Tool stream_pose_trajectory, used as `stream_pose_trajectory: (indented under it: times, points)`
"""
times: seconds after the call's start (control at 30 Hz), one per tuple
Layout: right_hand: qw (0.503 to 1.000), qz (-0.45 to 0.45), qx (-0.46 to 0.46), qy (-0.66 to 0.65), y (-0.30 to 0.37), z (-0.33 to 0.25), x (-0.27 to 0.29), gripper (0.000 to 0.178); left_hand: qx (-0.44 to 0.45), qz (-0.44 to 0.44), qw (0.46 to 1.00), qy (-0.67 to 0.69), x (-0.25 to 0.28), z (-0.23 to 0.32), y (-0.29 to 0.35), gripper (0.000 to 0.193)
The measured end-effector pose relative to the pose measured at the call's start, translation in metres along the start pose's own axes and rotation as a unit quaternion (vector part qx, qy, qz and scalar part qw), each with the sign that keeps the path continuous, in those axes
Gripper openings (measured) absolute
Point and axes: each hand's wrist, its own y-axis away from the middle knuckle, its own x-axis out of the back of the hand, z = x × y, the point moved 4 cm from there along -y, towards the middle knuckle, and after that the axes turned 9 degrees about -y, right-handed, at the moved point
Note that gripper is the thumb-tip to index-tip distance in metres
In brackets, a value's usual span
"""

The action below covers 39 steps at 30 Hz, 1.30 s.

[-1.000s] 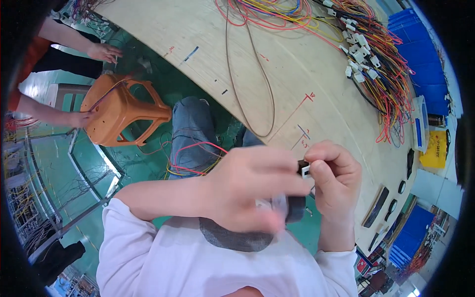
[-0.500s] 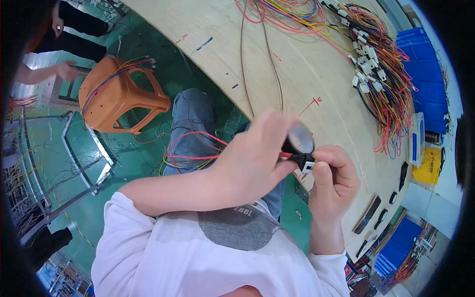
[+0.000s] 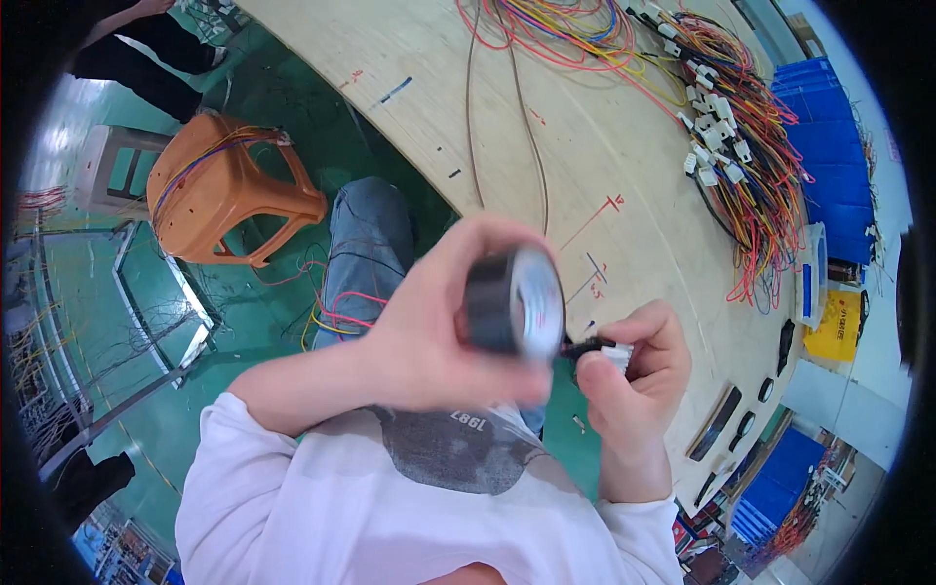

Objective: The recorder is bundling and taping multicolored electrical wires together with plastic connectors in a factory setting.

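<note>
My left hand is wrapped round a roll of black tape, blurred by motion, with its pale core facing right. Just right of the roll, my right hand pinches a white plug connector between thumb and fingers. A black-wrapped stretch of wire runs leftward from the connector and passes behind the roll. Red wires hang over my leg on the left; my left hand hides how they join the wrapped stretch.
A large bundle of wires with white connectors lies on the wooden table at the far right. An orange stool with wires on it stands at the left, near another person's legs. Blue bins line the right side.
My left hand has turned the tape roll over and brought it left and nearer me. My right hand keeps the connector, shifted slightly left. The other person's hand has left the stool.
</note>
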Motion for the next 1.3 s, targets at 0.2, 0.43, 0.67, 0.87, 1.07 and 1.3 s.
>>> stream_pose_trajectory:
  times: [0.2, 0.43, 0.67, 0.87, 1.07, 1.3]
  points:
    - [0.988, 0.005, 0.039, 0.151, -0.006, -0.018, -0.009, 0.021, -0.161, -0.079, 0.917, -0.357, 0.001, 0.013, 0.004, 0.038]
    - [0.961, -0.061, 0.135, 0.232, -0.004, -0.005, -0.009, 0.015, 0.265, -0.244, 0.931, 0.056, -0.013, -0.014, -0.001, 0.048]
    - [0.989, -0.041, 0.054, 0.134, 0.01, -0.021, 0.008, 0.006, 0.199, -0.026, 0.977, 0.076, -0.007, 0.0, 0.008, 0.025]
    - [0.993, -0.026, -0.1, 0.058, 0.004, -0.022, -0.01, 0.004, -0.071, -0.048, 0.965, -0.247, -0.006, 0.001, 0.016, 0.039]
    - [0.99, 0.081, 0.033, 0.112, 0.021, -0.021, -0.004, 0.006, -0.034, -0.146, 0.981, -0.126, -0.023, -0.017, 0.0, 0.064]
    - [1.0, -0.009, -0.007, 0.001, 0.023, -0.031, 0.0, 0.007, 0.135, -0.132, 0.947, 0.259, -0.017, 0.002, 0.021, 0.038]
